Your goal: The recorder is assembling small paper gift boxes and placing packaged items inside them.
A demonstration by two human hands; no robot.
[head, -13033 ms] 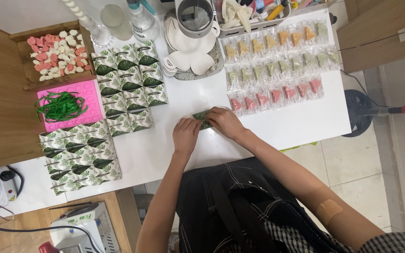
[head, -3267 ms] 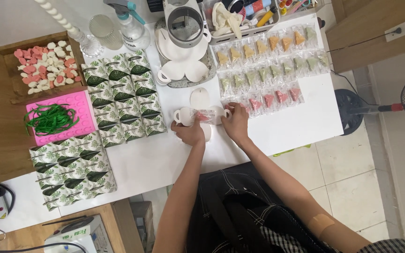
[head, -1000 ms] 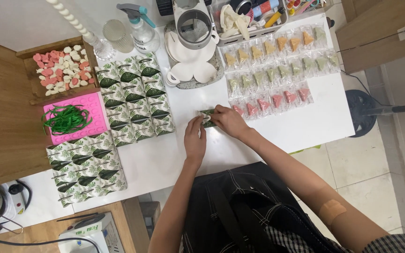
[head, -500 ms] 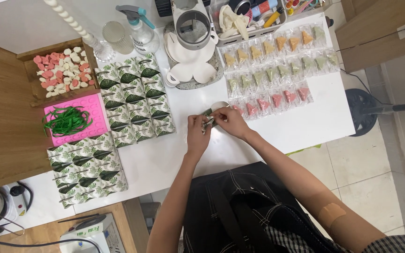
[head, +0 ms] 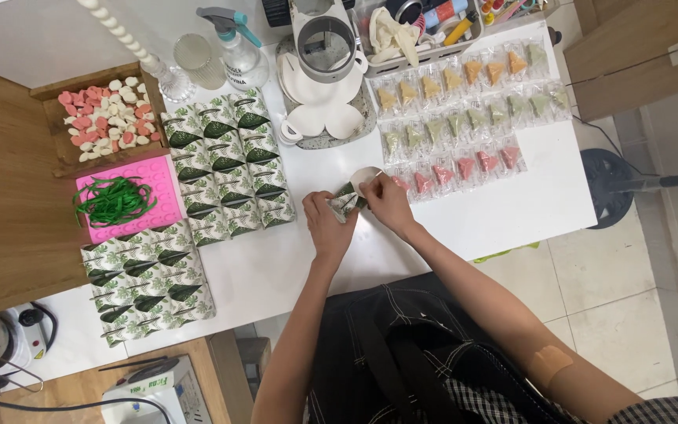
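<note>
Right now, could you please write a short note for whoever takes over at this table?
Left hand and right hand together hold one leaf-print box, half folded, above the white table.
Finished leaf-print boxes stand in two blocks and.
Clear sweet packets lie in rows on the right; many are not yet boxed.
Pink mould holds green strings.

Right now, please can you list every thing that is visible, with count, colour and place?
leaf-print box: one, green and white, held between both hands
leaf-print boxes: many, green and white, rows left of the hands
clear packets: about three rows, orange, green and pink contents, right half of table
wooden tray: one, brown, pink and white pieces, far left
pink mould: one, green strips on it, below the tray
spray bottle: one, clear, teal trigger, top edge
table: one, white
left hand: on the box
right hand: on the box
</note>
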